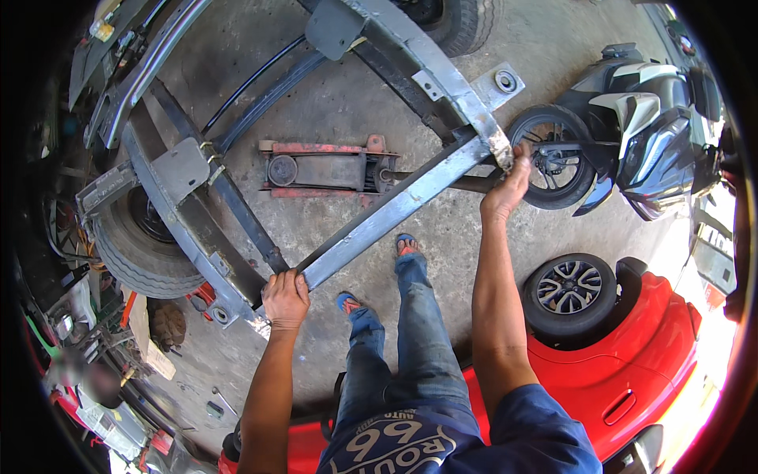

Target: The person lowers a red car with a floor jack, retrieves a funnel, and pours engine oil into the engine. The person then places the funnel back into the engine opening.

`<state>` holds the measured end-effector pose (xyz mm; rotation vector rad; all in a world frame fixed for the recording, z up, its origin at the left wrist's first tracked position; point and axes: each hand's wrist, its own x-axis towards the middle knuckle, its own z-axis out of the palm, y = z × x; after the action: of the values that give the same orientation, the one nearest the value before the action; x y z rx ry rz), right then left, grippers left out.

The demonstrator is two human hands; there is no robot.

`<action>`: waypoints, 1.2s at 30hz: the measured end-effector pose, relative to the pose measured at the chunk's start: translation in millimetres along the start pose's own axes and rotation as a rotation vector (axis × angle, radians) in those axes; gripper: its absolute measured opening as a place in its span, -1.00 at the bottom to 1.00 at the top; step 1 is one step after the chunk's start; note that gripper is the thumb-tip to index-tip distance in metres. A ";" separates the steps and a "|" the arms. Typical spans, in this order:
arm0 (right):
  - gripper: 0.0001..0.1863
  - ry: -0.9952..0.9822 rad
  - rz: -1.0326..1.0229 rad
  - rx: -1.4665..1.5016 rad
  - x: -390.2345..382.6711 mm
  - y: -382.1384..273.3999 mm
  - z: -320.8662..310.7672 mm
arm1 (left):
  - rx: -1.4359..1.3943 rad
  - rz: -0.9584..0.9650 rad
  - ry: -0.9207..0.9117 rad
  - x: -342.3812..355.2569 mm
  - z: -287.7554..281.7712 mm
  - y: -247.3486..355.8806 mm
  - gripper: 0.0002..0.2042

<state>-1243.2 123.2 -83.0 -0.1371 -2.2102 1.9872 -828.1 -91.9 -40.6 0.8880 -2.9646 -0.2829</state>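
A large silver-grey welded metal vehicle frame spans the upper view, with a front crossbar, side rails and bracket plates. My left hand grips its near left corner, fingers curled over the top of the crossbar. My right hand is wrapped round the right corner, at the scuffed end of the side rail where it meets the crossbar. Under the frame a red floor jack rests on the stained concrete, its dark handle passing beneath the crossbar.
A black-and-white scooter is at the upper right. A red car with a black tyre fills the lower right, behind me. Large tyres sit under the frame. Tools and scrap crowd the left side; a wrench lies on the floor.
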 end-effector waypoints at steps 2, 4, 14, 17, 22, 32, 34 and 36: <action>-0.44 -0.110 -0.024 -0.045 2.8 -5.5 -7.0 | -0.002 -0.003 -0.009 1.6 -1.7 2.6 -0.78; -0.40 -0.114 0.143 0.165 2.4 -10.2 -9.6 | 0.011 -0.002 -0.020 3.1 -3.5 4.5 -0.78; -0.28 0.134 0.726 0.552 -42.1 -20.1 -31.9 | 0.028 -0.041 -0.022 0.9 -2.9 4.1 -0.80; -0.33 0.007 0.705 0.467 -56.1 -29.4 -45.8 | 0.025 -0.058 -0.042 0.8 -2.7 3.7 -0.81; -0.44 -0.493 0.179 -0.772 -65.1 -53.0 -47.0 | 0.022 -0.067 -0.042 1.5 -3.0 3.0 -0.79; -0.40 -0.509 -0.042 -0.994 -38.7 -56.3 -46.7 | 0.002 -0.057 -0.028 -1.1 -2.4 2.2 -0.79; -0.39 -0.590 -0.036 -0.900 -33.0 -58.4 -49.0 | 0.011 -0.051 -0.019 -0.1 -3.1 2.7 -0.79; -0.37 -0.657 0.183 -0.838 -23.9 -62.3 -52.2 | 0.009 -0.049 -0.003 1.2 -4.0 2.8 -0.78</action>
<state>-1207.5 163.1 -17.4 0.2653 -3.4358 1.1063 -830.3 -90.9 -36.2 0.9629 -2.9524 -0.2725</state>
